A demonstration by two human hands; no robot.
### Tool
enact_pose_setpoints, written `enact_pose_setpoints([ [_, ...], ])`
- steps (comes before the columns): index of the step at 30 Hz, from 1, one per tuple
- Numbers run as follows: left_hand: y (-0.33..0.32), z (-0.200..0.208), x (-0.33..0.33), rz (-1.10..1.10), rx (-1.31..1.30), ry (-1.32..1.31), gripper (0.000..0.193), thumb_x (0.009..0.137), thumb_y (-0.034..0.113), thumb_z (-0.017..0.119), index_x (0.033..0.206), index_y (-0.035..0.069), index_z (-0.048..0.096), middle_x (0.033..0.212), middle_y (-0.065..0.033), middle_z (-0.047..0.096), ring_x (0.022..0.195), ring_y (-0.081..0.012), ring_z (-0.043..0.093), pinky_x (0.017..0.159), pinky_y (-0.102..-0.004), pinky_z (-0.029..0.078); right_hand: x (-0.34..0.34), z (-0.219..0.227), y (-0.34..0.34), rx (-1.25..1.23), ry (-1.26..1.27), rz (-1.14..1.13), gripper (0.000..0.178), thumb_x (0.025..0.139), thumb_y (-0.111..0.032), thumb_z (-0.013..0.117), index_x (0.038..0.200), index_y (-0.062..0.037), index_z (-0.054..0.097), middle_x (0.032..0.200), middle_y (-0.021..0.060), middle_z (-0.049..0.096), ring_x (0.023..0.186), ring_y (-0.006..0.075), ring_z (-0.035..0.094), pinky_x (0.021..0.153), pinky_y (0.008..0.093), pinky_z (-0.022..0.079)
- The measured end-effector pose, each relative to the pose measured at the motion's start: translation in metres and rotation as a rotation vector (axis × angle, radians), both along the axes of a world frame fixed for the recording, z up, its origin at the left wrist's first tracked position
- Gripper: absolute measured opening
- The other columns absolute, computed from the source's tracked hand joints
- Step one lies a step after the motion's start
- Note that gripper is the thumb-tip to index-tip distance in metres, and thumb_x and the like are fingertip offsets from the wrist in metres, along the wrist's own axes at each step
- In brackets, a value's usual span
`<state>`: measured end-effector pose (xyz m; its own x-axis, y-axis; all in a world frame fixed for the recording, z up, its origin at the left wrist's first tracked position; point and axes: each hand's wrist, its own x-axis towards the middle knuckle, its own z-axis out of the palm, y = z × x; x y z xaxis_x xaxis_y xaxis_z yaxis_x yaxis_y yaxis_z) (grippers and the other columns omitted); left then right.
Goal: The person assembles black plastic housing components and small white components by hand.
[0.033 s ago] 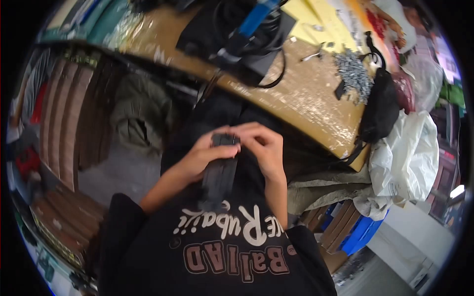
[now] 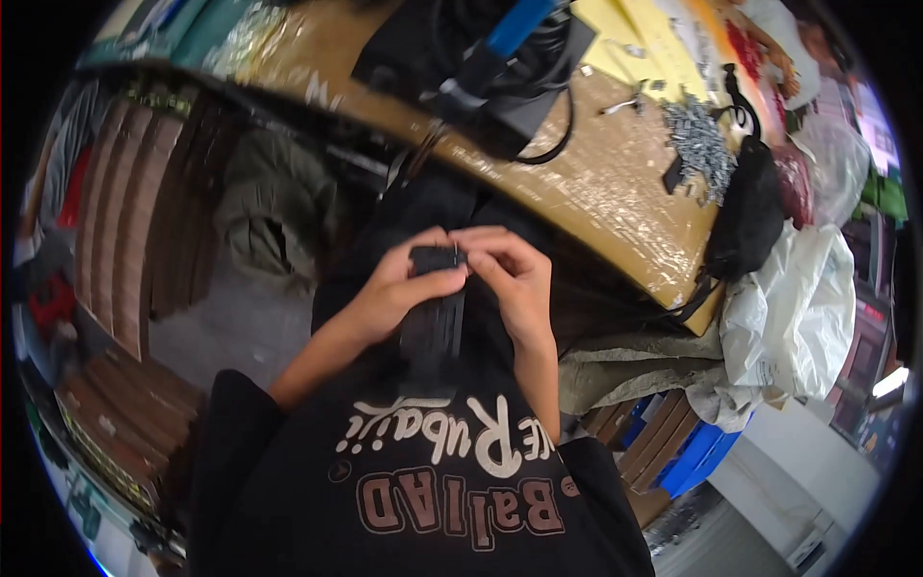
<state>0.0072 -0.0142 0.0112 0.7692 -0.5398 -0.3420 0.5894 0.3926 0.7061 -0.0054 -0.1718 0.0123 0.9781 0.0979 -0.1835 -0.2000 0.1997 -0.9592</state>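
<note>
One dark, strap-like piece (image 2: 436, 258) was held up between the two hands, its far part hanging toward the wearer. The left hand (image 2: 396, 284) had thumb and fingers closed around its top end; the right hand (image 2: 514, 272) curled its fingertips in at the edge, but blur made it impossible to tell whether they pinched anything. The handling seemed midway: piece taken up, not yet set down. Beyond, small grey parts (image 2: 700, 149) lay heaped on the table (image 2: 577, 207).

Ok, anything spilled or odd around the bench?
Maybe the heap of small grey pieces near the right end of the brown table: loose, uncontained, ragged-edged, so it looks spilled, though possibly deliberate. Nothing else clearly stands out.
</note>
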Motion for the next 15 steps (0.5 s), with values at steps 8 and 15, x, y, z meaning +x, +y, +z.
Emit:
enact_pose_setpoints([
  [8,0.020,-0.013,0.008,0.276,0.280,-0.180,0.015,0.078,0.010,0.061,0.084,0.003,0.048,0.071,0.0025,0.050,0.063,-0.0014,0.046,0.055,-0.0175,0.037,-0.016,0.006,0.031,0.198,0.415,0.241,0.040,0.086,-0.019,0.054,0.114,-0.0046,0.030,0.082,0.0101,0.060,0.060,0.0081,0.055,0.041,0.0174,0.040],
  [15,0.028,-0.004,0.015,0.332,0.304,-0.172,0.016,0.077,0.011,0.062,0.083,0.004,0.049,0.067,0.0020,0.052,0.056,-0.0017,0.048,0.046,-0.0176,0.037,-0.011,0.034,0.056,0.221,0.500,0.293,0.051,0.086,-0.011,0.051,0.126,-0.0048,0.020,0.069,0.0116,0.057,0.038,0.0108,0.048,0.030,0.0177,0.031],
])
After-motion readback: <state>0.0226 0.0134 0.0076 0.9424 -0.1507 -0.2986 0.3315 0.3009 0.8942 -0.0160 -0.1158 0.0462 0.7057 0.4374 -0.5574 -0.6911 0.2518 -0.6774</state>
